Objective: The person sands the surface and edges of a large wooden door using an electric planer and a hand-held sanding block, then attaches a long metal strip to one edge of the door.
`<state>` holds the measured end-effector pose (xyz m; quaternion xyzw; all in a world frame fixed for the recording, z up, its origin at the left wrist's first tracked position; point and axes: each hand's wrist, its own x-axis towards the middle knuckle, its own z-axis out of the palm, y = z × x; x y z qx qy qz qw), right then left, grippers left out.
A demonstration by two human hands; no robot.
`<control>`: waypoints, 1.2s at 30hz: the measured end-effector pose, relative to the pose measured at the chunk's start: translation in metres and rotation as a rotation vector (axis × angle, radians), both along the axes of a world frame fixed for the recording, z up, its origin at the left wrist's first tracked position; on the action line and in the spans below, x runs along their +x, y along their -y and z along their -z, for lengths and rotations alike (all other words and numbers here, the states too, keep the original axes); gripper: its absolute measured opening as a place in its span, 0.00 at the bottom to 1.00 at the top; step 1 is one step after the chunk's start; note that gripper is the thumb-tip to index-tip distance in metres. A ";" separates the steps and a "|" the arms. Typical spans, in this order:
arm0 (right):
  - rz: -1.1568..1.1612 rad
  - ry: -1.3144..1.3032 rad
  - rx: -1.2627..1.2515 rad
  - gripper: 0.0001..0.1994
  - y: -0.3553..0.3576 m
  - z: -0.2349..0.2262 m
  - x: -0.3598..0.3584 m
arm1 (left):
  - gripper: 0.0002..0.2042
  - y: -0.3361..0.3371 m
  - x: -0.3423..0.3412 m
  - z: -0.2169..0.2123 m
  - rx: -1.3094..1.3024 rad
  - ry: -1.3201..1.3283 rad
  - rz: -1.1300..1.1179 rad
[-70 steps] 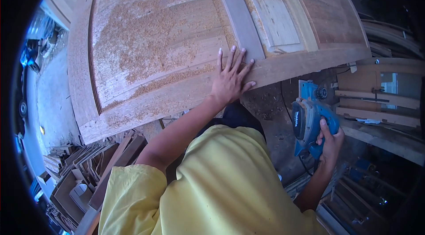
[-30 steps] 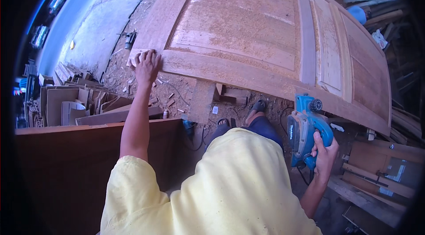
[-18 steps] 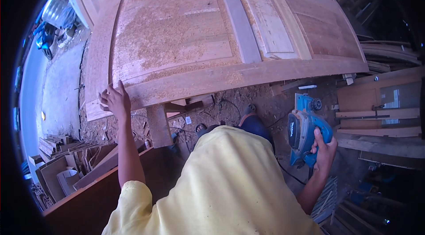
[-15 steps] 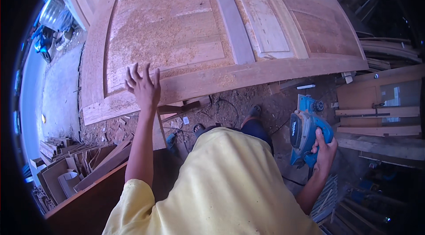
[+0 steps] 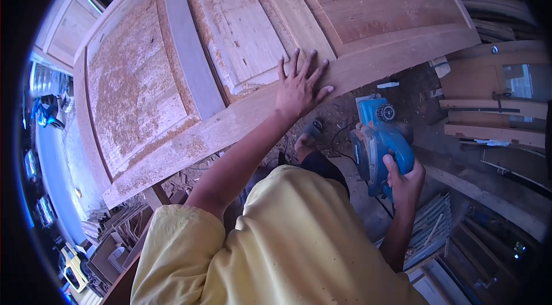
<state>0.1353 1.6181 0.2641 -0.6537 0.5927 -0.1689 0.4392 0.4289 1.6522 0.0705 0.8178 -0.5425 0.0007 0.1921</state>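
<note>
Wooden, dusted with shavings, the panelled door (image 5: 190, 75) lies flat, its long axis running from seven o'clock up to two o'clock. The left hand (image 5: 299, 89) rests on its near rail, fingers spread and flat, grasping nothing; half a second ago it pressed farther toward the door's left corner. The right hand (image 5: 405, 181) stays clenched around the handle of the blue electric planer (image 5: 376, 141), which hangs off the door at four o'clock, nose pointing to twelve.

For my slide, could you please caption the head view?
Left hand flat on a sawdust-covered wooden door; right hand holds a blue electric planer.
</note>
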 end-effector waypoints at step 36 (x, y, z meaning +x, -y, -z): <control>0.610 0.769 -0.261 0.16 0.275 -0.132 -0.085 | 0.13 0.190 -0.018 -0.054 -0.208 -0.217 0.153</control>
